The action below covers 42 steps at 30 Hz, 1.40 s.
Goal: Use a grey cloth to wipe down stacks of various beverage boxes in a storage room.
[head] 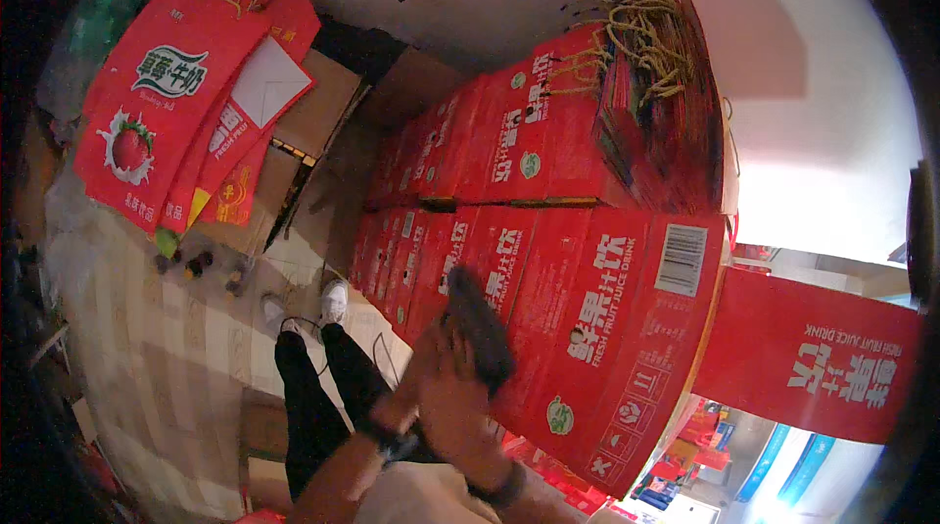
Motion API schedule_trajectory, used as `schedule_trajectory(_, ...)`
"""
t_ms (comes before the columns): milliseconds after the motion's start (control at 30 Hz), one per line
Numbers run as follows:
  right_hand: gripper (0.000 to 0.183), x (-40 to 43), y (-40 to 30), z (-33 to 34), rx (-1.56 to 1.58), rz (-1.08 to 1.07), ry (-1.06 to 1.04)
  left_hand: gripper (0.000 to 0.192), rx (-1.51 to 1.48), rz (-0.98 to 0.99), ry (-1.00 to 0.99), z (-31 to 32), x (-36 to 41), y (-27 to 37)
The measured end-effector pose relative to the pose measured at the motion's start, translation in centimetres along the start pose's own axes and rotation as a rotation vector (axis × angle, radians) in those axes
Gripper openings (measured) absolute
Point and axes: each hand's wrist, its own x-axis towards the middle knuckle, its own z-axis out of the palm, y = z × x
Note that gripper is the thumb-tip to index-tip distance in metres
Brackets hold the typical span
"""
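Note:
Both hands are close together at the lower middle, in front of the stacked red fruit juice cartons point(565, 348). A dark, elongated object point(481, 333), blurred and possibly a phone, is held up at the fingers. My right hand point(459, 406) lies against it. My left hand point(422, 377) is just beside, partly overlapped by the right, so its grip on the object is unclear. Each wrist wears a dark band. A bundle of flat paper gift bags point(661, 113) with yellow rope handles stands on the upper cartons.
Flat red drink bags point(176, 90) lie over brown cardboard boxes point(319, 105) at the upper left. Small dark items point(194, 263) are on the tiled floor near my feet. An open red carton flap point(808, 355) juts out to the right. Thin cords loop near my shoes.

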Motion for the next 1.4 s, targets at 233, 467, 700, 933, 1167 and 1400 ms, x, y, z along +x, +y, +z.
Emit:
schedule_trajectory(233,0.049,-9.1,3.0,-10.1,0.168,-0.044,0.188,0.061,0.035,0.395,-0.049,3.8,4.1,12.5)
schedule_trajectory(467,0.058,-1.8,2.9,-9.4,0.488,0.119,0.524,0.062,0.067,0.290,-0.157,1.4,10.9,7.3)
schedule_trajectory(700,0.051,-8.6,3.3,-11.6,0.347,0.134,0.169,0.061,-0.047,0.369,-0.131,2.6,4.2,14.1)
schedule_trajectory(933,0.057,-3.6,4.5,-11.9,0.481,0.047,0.546,0.065,0.133,0.417,-0.132,1.1,11.2,12.0)
schedule_trajectory(1167,0.066,-11.5,3.4,-8.6,0.357,-0.234,0.149,0.065,-0.071,0.038,-0.097,2.0,-5.1,10.3)
schedule_trajectory(1400,0.062,-18.3,6.6,-14.2,0.407,-0.115,0.640,0.056,0.189,0.509,-0.188,4.7,1.9,21.4)
